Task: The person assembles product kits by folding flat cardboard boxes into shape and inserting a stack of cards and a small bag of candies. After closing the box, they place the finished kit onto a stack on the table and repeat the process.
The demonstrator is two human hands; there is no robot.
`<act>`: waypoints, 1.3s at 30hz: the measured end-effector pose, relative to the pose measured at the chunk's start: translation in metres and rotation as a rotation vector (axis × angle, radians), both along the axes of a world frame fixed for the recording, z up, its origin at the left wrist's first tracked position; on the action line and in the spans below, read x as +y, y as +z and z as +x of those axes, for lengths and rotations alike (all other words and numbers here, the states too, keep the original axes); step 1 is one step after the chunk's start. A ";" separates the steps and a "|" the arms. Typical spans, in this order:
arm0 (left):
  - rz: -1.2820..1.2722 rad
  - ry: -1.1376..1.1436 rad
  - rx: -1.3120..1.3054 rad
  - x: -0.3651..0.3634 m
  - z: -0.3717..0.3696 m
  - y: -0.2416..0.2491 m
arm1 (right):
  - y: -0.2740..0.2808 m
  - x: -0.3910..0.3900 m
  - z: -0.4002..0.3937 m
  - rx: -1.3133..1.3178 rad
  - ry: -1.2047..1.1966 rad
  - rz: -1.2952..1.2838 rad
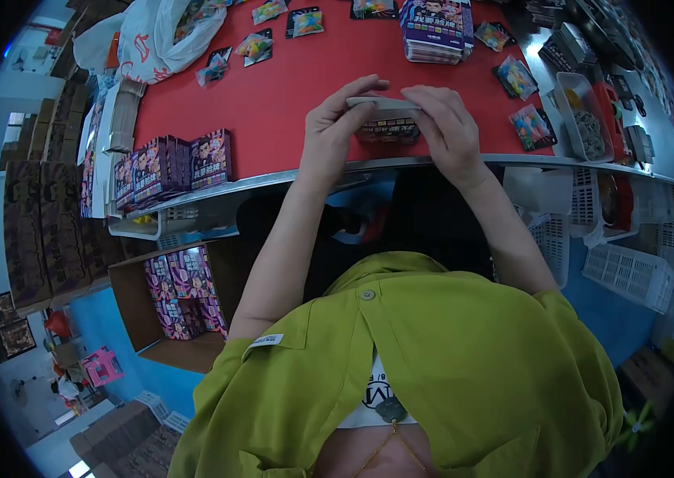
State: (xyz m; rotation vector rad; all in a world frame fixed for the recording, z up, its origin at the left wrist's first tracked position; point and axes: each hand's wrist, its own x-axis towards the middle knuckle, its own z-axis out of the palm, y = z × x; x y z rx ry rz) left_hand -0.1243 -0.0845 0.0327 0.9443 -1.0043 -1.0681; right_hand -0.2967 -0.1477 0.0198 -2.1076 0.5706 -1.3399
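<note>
Both hands were on one printed box [389,131], above the red desk [273,103] near its front edge. Left hand [331,131] gripped the left end between thumb and fingers; right hand [448,131] gripped the right end. Pale upper edge, dark printed face below; could not tell whether its base touched the desk.

Containers. Open cardboard carton [174,353], low at left: purple-and-pink boxes [182,279] packed inside, at least four showing. Clear plastic bin [604,143], right end of desk: a heap of small grey pieces, something orange at the far end. White plastic bag [166,48], far left: red marking, not legible; colourful contents at its mouth. White slatted baskets [628,275] below the desk at right.

Counts. Pouches of coloured pieces [516,77], each with a dark card: eight made out clearly, three down the right side, five across the far and left part. Purple boxes [211,159] stood at left front, one set a little apart; the rest overlapped, no sure count. One stack of printed sheets or cards [436,32], far side.

Writing. Stack and standing boxes: large white characters, read as 我要验牌. White shirt tag [267,341]: too small to read. Undershirt [377,390]: a large "M".
</note>
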 end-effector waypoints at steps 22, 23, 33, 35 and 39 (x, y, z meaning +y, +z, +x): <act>-0.142 0.007 -1.109 0.005 0.027 0.024 | 0.014 -0.003 -0.010 0.182 0.058 -0.085; -0.062 -0.043 -1.019 0.006 0.028 0.024 | 0.013 -0.003 -0.011 0.183 0.062 -0.084; 0.385 -0.031 -0.032 0.017 0.012 0.024 | 0.011 0.004 -0.016 0.269 0.000 -0.354; 0.353 -0.042 -0.057 0.020 0.012 0.022 | 0.011 0.007 -0.013 0.292 -0.031 -0.435; 0.235 0.131 -0.075 0.024 0.000 0.016 | 0.000 0.007 -0.011 0.233 -0.070 -0.472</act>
